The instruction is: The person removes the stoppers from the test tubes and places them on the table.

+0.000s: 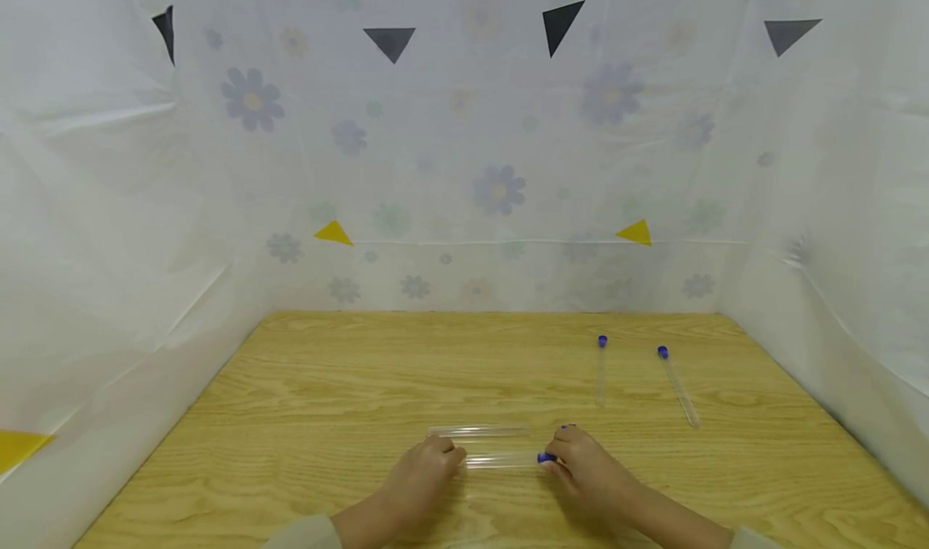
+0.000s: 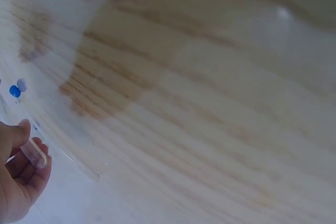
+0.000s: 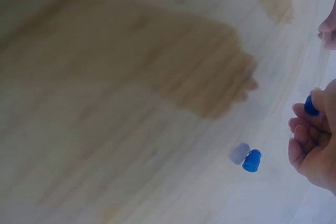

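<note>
A clear test tube [image 1: 501,460] lies crosswise between the two hands, low over the wooden table. My left hand [image 1: 424,475] grips its left end; the rounded tip pokes out between thumb and fingers of the left hand [image 2: 23,174] in the left wrist view. With thumb and fingers, my right hand [image 1: 591,468] pinches a blue cap [image 3: 311,106] at the tube's right end. How far the cap sits on cannot be told. Just beyond lies a second, uncapped test tube [image 1: 479,431]. A loose blue cap [image 3: 252,161] rests near the right hand, mostly hidden in the head view.
Two tubes with blue caps, one upright in line [image 1: 601,372] and one slanted [image 1: 682,388], lie at the back right of the wooden table [image 1: 348,372]. White flowered sheeting [image 1: 435,154] encloses the table at the back and both sides.
</note>
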A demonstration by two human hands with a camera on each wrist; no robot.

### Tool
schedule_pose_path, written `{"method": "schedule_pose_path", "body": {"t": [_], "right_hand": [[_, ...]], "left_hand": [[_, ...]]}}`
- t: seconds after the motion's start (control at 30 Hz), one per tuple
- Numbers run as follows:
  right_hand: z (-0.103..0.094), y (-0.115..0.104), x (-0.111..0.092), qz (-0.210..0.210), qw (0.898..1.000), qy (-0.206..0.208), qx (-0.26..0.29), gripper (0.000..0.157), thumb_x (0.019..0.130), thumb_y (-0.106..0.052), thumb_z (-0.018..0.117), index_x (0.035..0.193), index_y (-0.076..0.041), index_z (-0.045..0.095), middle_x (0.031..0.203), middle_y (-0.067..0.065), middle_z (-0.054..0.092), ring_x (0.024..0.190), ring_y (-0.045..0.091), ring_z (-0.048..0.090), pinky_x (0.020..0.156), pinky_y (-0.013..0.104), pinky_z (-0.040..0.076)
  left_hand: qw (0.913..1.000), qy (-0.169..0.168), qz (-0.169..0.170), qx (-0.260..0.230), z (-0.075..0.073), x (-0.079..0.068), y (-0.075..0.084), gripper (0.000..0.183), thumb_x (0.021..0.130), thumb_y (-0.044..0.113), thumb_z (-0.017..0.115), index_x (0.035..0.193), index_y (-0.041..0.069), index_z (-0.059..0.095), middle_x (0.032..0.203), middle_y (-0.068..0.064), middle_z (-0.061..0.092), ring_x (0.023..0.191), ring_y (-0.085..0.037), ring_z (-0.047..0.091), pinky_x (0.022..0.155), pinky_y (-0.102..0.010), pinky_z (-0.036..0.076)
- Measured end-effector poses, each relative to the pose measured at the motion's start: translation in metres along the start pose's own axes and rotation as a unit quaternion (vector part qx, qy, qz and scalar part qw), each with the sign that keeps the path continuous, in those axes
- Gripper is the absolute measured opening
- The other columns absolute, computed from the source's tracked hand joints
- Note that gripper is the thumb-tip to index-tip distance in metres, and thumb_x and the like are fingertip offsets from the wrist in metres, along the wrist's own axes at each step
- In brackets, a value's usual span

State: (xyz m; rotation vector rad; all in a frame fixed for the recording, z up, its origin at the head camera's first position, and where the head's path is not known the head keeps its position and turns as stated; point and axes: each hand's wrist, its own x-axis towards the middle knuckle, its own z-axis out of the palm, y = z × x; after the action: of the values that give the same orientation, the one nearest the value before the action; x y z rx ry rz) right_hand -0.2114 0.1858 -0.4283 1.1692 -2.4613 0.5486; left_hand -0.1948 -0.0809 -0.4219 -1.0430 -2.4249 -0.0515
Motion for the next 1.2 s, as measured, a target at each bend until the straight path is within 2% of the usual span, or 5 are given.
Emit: {"method": "schedule_pose_path", "body": {"t": [0.23, 0.53, 0.7, 0.93, 1.2], "right_hand": [[-0.002, 0.006, 0.0, -0.029, 0.999, -0.009, 0.038, 0.004, 0.086, -0.007, 0.063, 0.083, -0.005, 0.065, 0.076, -0.005, 0.056, 0.071, -0.001, 0.043, 0.057, 0.014, 0.043], [0.0, 0.011, 0.0, -0.062, 0.997, -0.004, 0.05, 0.007, 0.086, -0.009, 0.063, 0.083, -0.003, 0.065, 0.075, -0.004, 0.057, 0.07, -0.003, 0.044, 0.056, 0.011, 0.042], [-0.001, 0.011, 0.0, -0.05, 0.997, -0.007, 0.053, 0.003, 0.081, -0.006, 0.066, 0.083, -0.004, 0.065, 0.075, -0.004, 0.056, 0.069, -0.004, 0.043, 0.054, 0.01, 0.042], [-0.002, 0.009, 0.0, -0.031, 0.998, -0.013, 0.055, 0.008, 0.078, -0.005, 0.069, 0.084, -0.007, 0.064, 0.076, -0.005, 0.053, 0.069, -0.004, 0.039, 0.054, 0.011, 0.041], [-0.005, 0.007, 0.0, 0.001, 0.998, -0.033, 0.06, 0.008, 0.078, -0.006, 0.069, 0.085, -0.006, 0.065, 0.077, -0.005, 0.054, 0.07, -0.002, 0.042, 0.056, 0.013, 0.043]], "left_hand": [[0.9997, -0.026, -0.004, -0.002, -0.001, -0.001, -0.001, 0.017, 0.071, 0.006, 0.074, 0.087, 0.008, 0.068, 0.082, -0.001, 0.065, 0.077, -0.01, 0.062, 0.068, -0.011, 0.052], [0.9997, -0.023, -0.001, -0.012, 0.001, -0.002, -0.003, 0.017, 0.072, 0.007, 0.074, 0.088, 0.007, 0.068, 0.083, -0.002, 0.066, 0.078, -0.011, 0.063, 0.068, -0.012, 0.052], [0.9994, -0.029, -0.006, -0.016, 0.0, -0.002, -0.003, 0.018, 0.072, 0.005, 0.074, 0.089, 0.006, 0.068, 0.083, -0.002, 0.066, 0.079, -0.011, 0.064, 0.069, -0.013, 0.053], [0.9991, -0.041, -0.003, -0.005, -0.002, -0.002, -0.002, 0.021, 0.07, 0.003, 0.075, 0.09, 0.007, 0.068, 0.085, -0.002, 0.066, 0.08, -0.011, 0.064, 0.07, -0.012, 0.053], [0.9996, -0.027, 0.001, -0.002, 0.001, -0.003, -0.003, 0.02, 0.07, 0.004, 0.075, 0.088, 0.008, 0.068, 0.083, -0.001, 0.066, 0.078, -0.01, 0.063, 0.067, -0.011, 0.052]]}}
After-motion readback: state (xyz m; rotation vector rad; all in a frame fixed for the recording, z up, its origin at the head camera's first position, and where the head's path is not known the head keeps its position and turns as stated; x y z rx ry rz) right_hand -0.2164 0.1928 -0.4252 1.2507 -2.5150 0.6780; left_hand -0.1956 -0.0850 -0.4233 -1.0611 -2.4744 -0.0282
